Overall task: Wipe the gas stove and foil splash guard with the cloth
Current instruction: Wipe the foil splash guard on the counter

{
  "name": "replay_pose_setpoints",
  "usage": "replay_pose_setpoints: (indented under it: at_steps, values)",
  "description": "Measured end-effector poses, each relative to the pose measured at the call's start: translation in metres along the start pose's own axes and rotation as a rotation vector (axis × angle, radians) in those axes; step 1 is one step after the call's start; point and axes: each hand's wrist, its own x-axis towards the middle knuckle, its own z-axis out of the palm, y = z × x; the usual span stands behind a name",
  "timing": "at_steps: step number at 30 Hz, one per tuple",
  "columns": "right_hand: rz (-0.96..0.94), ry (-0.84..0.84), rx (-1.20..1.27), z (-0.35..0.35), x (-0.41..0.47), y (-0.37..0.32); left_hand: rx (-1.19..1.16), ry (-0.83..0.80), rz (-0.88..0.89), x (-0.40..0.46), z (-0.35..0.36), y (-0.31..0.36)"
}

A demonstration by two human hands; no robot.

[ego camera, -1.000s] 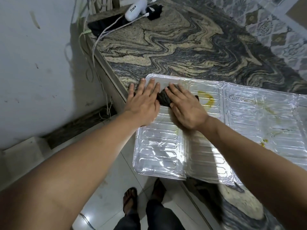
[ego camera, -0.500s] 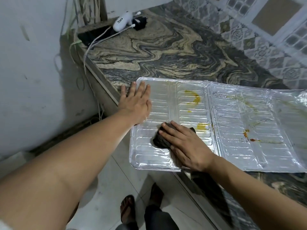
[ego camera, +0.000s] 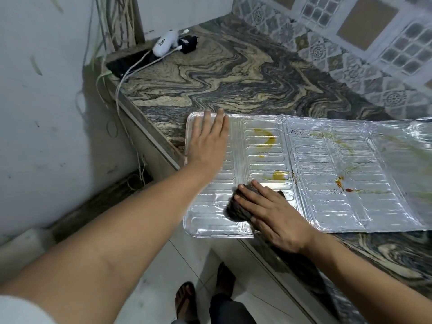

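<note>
The silver foil splash guard (ego camera: 327,174) lies flat on the marbled counter, its left end overhanging the counter's front edge. Yellow and red-orange stains mark its middle panels. My left hand (ego camera: 208,146) rests flat, fingers spread, on the guard's far left corner. My right hand (ego camera: 271,211) presses a dark grey cloth (ego camera: 236,208) onto the guard's near left part, just below a yellow stain. No gas stove is in view.
The marbled counter (ego camera: 222,85) runs back to a patterned tile wall (ego camera: 339,43). A white device with a white cable (ego camera: 163,45) and a black plug lie at its far left corner. A white wall stands to the left; my sandalled feet (ego camera: 187,300) show on the floor tiles.
My right hand slid the cloth from the guard's far left corner toward me, to its near edge. My left hand stayed flat on the far left corner.
</note>
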Motion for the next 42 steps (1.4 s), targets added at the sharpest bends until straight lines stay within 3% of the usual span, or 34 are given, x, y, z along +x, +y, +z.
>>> replay_pose_setpoints:
  at_steps: [2,4,8,22,32,42]
  values:
    - [0.004,-0.005,-0.017,0.000,-0.001,0.001,-0.242,-0.099,-0.052,0.004,0.004,0.014]
    - [0.015,-0.019,-0.044,0.000,-0.001,0.003,-0.329,-0.180,-0.029,0.006,0.016,0.020]
    - [-0.008,-0.052,-0.083,-0.001,-0.001,0.011,-0.203,-0.198,0.028,0.006,0.035,0.015]
    - [0.007,-0.037,-0.150,-0.035,0.075,0.110,-0.199,-0.123,0.009,0.007,0.046,0.019]
    - [0.218,0.020,-0.111,-0.065,0.150,0.151,-0.139,-0.153,-0.009,0.007,0.040,0.023]
    - [0.426,0.135,-0.049,-0.050,0.131,0.133,-0.136,-0.143,-0.032,0.008,0.042,0.024]
